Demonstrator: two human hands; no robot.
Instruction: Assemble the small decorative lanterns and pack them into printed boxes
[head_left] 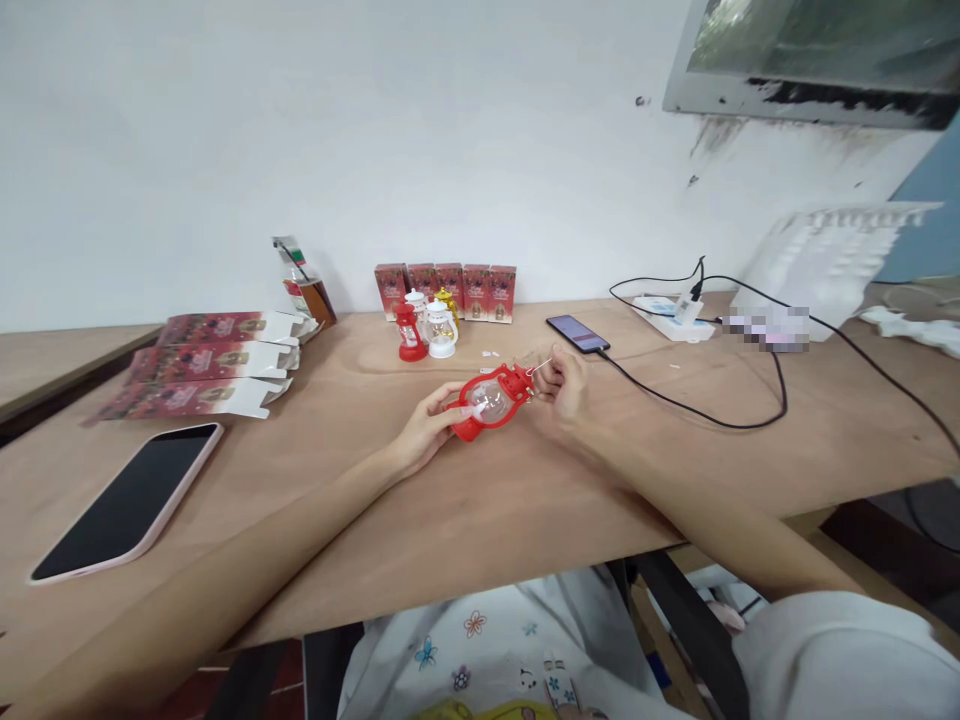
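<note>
A small red toy lantern [491, 400] with a clear round middle lies tilted above the table, its top pointing right. My left hand [429, 425] is closed around its red base. At the lantern's top, my right hand [564, 383] pinches a thin white string [541, 365] that runs to the cap. Behind my hands stand a smaller-looking red lantern [411, 335], a white lantern [441, 332] and a gold lantern [448, 300], with another white one partly hidden.
Several red printed boxes [491, 292] stand along the wall. Flattened cartons [202, 360] and a large phone [131, 500] lie at left; a bottle [304, 285] stands behind. Another phone [577, 333] with a black cable [697, 412] and a power strip [675, 318] are at right.
</note>
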